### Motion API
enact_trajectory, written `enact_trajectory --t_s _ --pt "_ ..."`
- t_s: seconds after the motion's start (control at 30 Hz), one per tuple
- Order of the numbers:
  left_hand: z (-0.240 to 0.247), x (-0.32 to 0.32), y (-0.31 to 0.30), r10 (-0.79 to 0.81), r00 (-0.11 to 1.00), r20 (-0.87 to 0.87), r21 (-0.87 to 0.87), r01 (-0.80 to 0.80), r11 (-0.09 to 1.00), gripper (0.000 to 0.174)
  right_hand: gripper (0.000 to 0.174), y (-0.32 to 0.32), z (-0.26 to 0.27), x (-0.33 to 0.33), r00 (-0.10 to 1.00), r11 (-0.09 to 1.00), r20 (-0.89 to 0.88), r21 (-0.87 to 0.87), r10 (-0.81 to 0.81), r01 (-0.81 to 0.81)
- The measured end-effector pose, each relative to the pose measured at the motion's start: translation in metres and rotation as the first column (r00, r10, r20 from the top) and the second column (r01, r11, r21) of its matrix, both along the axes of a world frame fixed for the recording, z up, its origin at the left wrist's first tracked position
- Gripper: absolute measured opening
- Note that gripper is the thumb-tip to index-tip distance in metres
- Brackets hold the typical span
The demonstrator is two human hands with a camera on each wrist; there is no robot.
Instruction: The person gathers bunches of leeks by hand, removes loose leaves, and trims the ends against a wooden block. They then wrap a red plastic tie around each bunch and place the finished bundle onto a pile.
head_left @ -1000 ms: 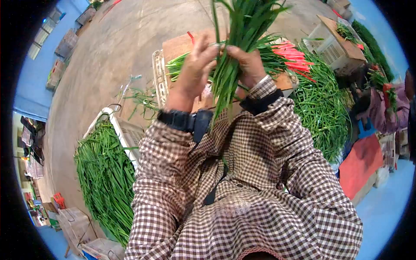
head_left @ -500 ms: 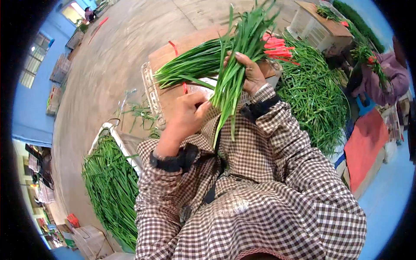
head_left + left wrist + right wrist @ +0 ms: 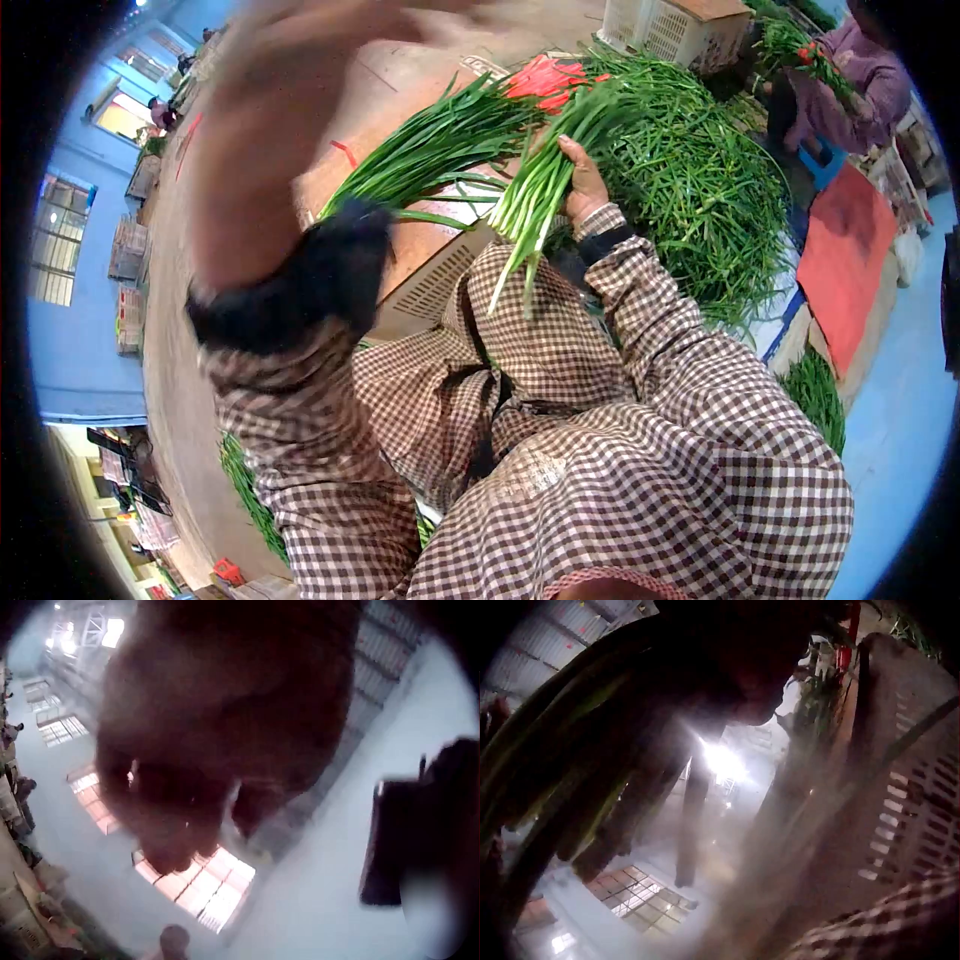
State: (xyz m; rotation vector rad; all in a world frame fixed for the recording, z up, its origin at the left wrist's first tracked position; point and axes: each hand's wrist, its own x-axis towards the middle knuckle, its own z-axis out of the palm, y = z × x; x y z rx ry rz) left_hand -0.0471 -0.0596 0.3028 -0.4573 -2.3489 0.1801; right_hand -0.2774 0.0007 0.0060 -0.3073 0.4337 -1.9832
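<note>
My right hand (image 3: 587, 188) grips a bunch of garlic chives (image 3: 540, 195), pale stem ends toward me and green leaves pointing away. In the right wrist view the stems (image 3: 592, 787) hang dark and close to the camera. My left arm is raised across the left of the head view, blurred. Its hand (image 3: 225, 727) shows as a dark shape in the left wrist view, fingers bent; I cannot tell whether they hold anything. Another bundle of chives (image 3: 440, 140) lies on the board (image 3: 318, 182) in front of me, beside a cluster of red strips (image 3: 548, 82).
A perforated plastic crate (image 3: 425, 300) stands under the board. To the right spreads a big heap of loose chives (image 3: 690, 190). A red cloth (image 3: 848, 265) lies farther right, near a seated person in purple (image 3: 850, 100). More chives (image 3: 250, 495) show at the lower left.
My left hand has left the stem ends and swung up and away to the left. The right hand keeps its bunch in front of me. The head view has turned to the right.
</note>
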Motion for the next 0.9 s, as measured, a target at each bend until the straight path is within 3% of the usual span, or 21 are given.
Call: enact_trajectory --t_s 0.03,0.07,0.1,0.13,0.17,0.2,0.23,0.3,0.37,0.43,0.47,0.5,0.57,0.63,0.67,0.7,0.73,0.77,0.83,0.9 --pt "-0.019 -0.038 0.021 -0.374 0.910 0.176 0.417 0.275 0.866 0.031 0.022 0.002 0.007 0.008 1.000 1.000 0.002 0.028 -0.003 0.003" --pt "-0.012 -0.060 0.047 -0.160 0.917 0.365 0.616 -0.109 0.780 0.034 0.024 0.000 0.005 0.009 0.998 0.994 0.039 -0.100 0.054 -0.050" --pt "-0.020 -0.063 0.034 -0.086 0.930 0.357 0.607 -0.162 0.778 0.038 0.024 -0.001 0.006 0.010 0.998 0.994 0.042 -0.094 0.053 -0.049" --pt "-0.032 -0.055 0.024 -0.035 0.958 0.283 0.726 -0.191 0.661 0.037 0.025 0.000 0.011 0.011 0.994 0.987 0.024 -0.123 0.106 -0.102" --pt "-0.049 -0.046 0.008 0.020 0.974 0.224 0.833 -0.202 0.516 0.037 0.026 0.003 0.014 0.013 0.988 0.979 0.015 -0.139 0.152 -0.148" --pt "-0.077 -0.038 -0.010 -0.034 0.987 0.156 0.964 -0.145 0.225 0.038 0.027 0.007 0.023 0.019 0.982 0.980 0.078 -0.114 0.174 -0.165" --pt "-0.111 -0.031 -0.027 -0.056 0.996 0.075 0.992 -0.080 -0.100 0.038 0.030 0.007 0.028 0.020 0.978 0.975 0.036 -0.095 0.204 -0.200" --pt "-0.174 -0.009 -0.048 -0.209 0.948 0.238 0.914 -0.292 -0.281 0.044 0.034 0.000 0.042 0.033 0.966 0.951 -0.041 -0.169 0.254 -0.258" --pt "-0.211 -0.005 -0.030 -0.423 0.899 0.118 0.891 -0.283 -0.354 0.053 0.036 -0.017 0.051 0.044 0.882 0.859 0.045 -0.256 0.469 -0.444" --pt "-0.224 0.009 -0.002 -0.354 0.930 -0.100 0.780 -0.147 -0.608 0.063 0.034 -0.025 0.071 0.061 0.890 0.864 -0.129 -0.216 0.437 -0.455" --pt "-0.236 0.014 -0.003 -0.400 0.909 -0.116 0.773 -0.170 -0.611 0.074 0.044 -0.032 0.076 0.066 0.872 0.872 -0.250 -0.153 0.420 -0.464" --pt "-0.246 0.018 -0.004 -0.445 0.885 -0.137 0.766 -0.190 -0.614 0.085 0.041 -0.036 0.087 0.074 0.847 0.879 -0.314 -0.073 0.429 -0.472" --pt "-0.228 0.019 0.002 -0.492 0.827 -0.271 0.797 -0.094 -0.597 0.080 0.029 -0.047 0.104 0.090 0.829 0.877 -0.330 -0.006 0.451 -0.480" --pt "-0.234 0.027 -0.003 -0.418 0.852 -0.316 0.729 -0.064 -0.682 0.065 0.032 -0.060 0.108 0.101 0.800 0.858 -0.317 0.116 0.510 -0.501" --pt "-0.238 0.029 -0.008 -0.331 0.890 -0.314 0.673 -0.038 -0.738 0.045 0.033 -0.072 0.101 0.100 0.737 0.842 -0.410 0.216 0.538 -0.494" --pt "-0.244 0.027 -0.004 -0.215 0.923 -0.319 0.576 0.008 -0.818 0.036 0.034 -0.082 0.091 0.098 0.660 0.826 -0.498 0.307 0.562 -0.472" --pt "-0.257 0.025 -0.006 -0.148 0.932 -0.330 0.560 0.066 -0.826 0.034 0.036 -0.078 0.094 0.103 0.598 0.807 -0.543 0.431 0.589 -0.404" --pt "-0.274 0.024 -0.008 -0.084 0.937 -0.340 0.544 0.123 -0.830 0.032 0.046 -0.067 0.098 0.097 0.431 0.764 -0.634 0.579 0.642 -0.285" --pt "-0.290 0.026 -0.008 -0.076 0.915 -0.396 0.416 0.105 -0.903 0.029 0.048 -0.071 0.064 0.078 0.427 0.625 -0.507 0.755 0.749 -0.199" --pt "-0.291 0.022 0.001 0.015 0.923 -0.385 0.318 0.148 -0.937 0.030 0.050 -0.046 0.036 0.059 0.407 0.770 -0.669 0.618 0.622 -0.160"
